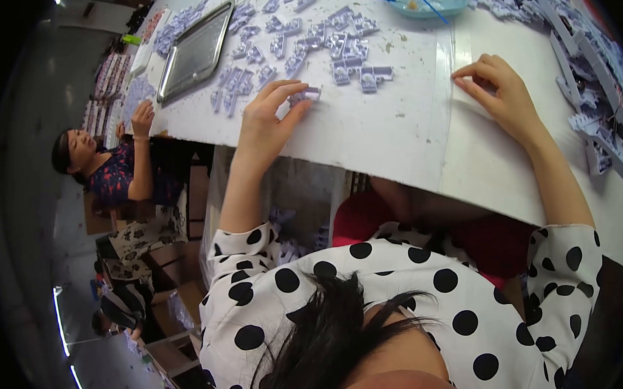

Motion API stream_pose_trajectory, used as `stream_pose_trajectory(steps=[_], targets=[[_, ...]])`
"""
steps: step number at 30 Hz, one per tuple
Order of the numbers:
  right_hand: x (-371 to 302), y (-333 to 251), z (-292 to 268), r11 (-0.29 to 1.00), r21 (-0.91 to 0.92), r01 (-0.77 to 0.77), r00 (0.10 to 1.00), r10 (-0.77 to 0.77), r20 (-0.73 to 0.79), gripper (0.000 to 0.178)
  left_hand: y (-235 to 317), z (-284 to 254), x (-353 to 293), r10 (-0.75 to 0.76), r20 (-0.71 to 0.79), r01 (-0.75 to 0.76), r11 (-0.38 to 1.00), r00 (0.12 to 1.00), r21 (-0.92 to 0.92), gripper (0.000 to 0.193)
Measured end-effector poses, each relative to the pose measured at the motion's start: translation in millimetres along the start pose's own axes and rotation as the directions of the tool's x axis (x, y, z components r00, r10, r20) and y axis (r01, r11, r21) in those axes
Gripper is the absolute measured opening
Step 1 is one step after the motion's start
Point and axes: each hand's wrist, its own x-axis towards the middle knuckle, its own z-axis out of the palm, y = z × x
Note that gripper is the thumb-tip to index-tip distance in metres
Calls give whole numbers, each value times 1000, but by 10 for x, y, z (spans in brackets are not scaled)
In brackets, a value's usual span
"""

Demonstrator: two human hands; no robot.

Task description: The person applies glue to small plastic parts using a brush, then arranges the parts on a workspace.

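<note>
Between the thumb and fingers of my left hand (267, 120) is a small lavender plastic part (313, 93), held just above the white table (393, 139) near its front edge. The fingers cover much of that part. Off to the right, my right hand (501, 98) is closed in a pinch over the table, beside a clear strip that runs across it. Whatever its fingertips hold, if anything, is too small to make out. Several similar lavender parts (350, 48) lie scattered beyond my left hand.
A shiny metal tray (195, 52) lies at the left. At the far edge stands a light blue bowl (424, 9) with blue sticks. Long lavender plastic pieces (583, 61) are heaped at the right. A co-worker (117, 172) sits at the table's left end.
</note>
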Motion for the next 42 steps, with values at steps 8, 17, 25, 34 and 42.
stream_pose_trajectory(steps=[8,17,25,34,42], targets=[[-61,-263,-275,923,-173,342,895,-377,-241,17,451,418,-523,16,-562,-26,1000,827,-11,22],[-1313,-2015,-1051,427,56,902,370,-701,-610,38,693,1086,-746,141,-474,-40,975,869,217,31],[-2758,-1428,-2186,502,-135,854,361,-759,-541,37,567,1239,-607,175,-471,-56,965,864,256,33],[-4458,-1044,-2483,398,-498,770,183,-886,-426,36,745,1233,-547,187,-432,-104,972,882,210,34],[-3337,-1486,-1945,515,-558,651,253,-840,-481,35,858,990,-782,126,-476,-21,975,871,221,32]])
